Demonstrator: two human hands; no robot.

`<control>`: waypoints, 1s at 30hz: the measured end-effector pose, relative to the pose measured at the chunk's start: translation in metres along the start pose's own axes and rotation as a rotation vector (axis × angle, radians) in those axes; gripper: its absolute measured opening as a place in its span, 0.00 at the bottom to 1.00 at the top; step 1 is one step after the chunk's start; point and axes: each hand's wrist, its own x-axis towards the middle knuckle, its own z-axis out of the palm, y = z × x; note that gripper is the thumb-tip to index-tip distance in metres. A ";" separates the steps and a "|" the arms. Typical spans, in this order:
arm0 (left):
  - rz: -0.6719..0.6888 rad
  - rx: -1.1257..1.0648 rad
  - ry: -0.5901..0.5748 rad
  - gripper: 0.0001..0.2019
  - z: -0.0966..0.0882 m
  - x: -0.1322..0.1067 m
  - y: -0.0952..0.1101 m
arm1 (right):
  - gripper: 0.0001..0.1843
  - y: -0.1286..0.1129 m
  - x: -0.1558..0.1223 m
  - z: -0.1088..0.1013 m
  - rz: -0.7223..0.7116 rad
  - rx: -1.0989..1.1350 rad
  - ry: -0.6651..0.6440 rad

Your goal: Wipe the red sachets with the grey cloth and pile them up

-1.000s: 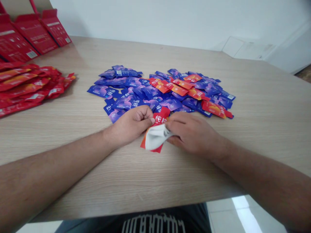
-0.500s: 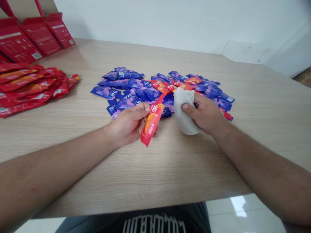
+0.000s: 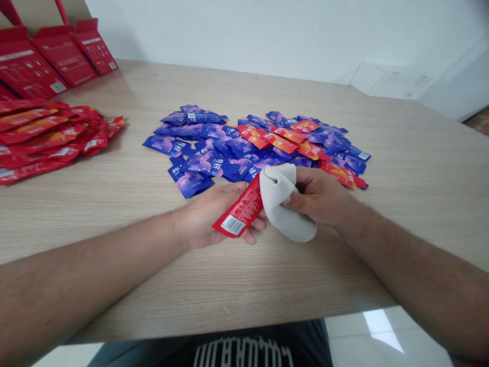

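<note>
A long red sachet (image 3: 243,210) lies across the palm and fingers of my left hand (image 3: 208,214), its barcode side facing up. The fingers reach out underneath it, their tips showing past its lower edge. A folded white cloth (image 3: 284,206) is gripped in my right hand (image 3: 323,196), between thumb and fingers. The cloth covers the sachet's upper end and touches it. Just beyond both hands spreads a pile of blue-purple sachets (image 3: 198,163), with several red-orange sachets (image 3: 280,141) on top of its right half.
To the left is a stack of red packets (image 3: 49,135). Behind it stand red boxes (image 3: 64,56) with raised flaps at the wooden table's (image 3: 214,285) back left. A white wall (image 3: 248,35) borders the far edge. My lap (image 3: 214,349) is at the near edge.
The red sachet has turned from its printed front to its barcode side. My right hand has brought the cloth left and nearer, onto the sachet's end. My left hand's fingers have opened out beneath it.
</note>
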 end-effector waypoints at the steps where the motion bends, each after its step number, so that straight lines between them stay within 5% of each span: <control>1: 0.086 0.003 0.039 0.07 0.000 0.001 -0.002 | 0.26 -0.001 0.001 -0.002 0.026 -0.006 0.036; 5: 0.333 0.105 0.139 0.11 -0.005 0.006 -0.009 | 0.27 -0.002 0.005 -0.008 0.082 -0.122 0.141; 13: 0.479 0.957 0.286 0.11 -0.012 0.001 -0.001 | 0.24 0.000 0.005 -0.006 0.131 -0.153 0.093; 20: 0.473 0.948 0.261 0.11 -0.015 0.003 -0.001 | 0.25 -0.008 0.002 -0.006 0.072 -0.295 0.159; 25: 0.485 0.899 0.224 0.11 -0.017 0.004 -0.004 | 0.22 -0.021 -0.006 -0.007 -0.117 -0.745 0.425; 30: 0.483 0.891 0.222 0.11 -0.019 0.005 -0.005 | 0.14 -0.019 -0.009 -0.004 -0.314 -1.041 0.404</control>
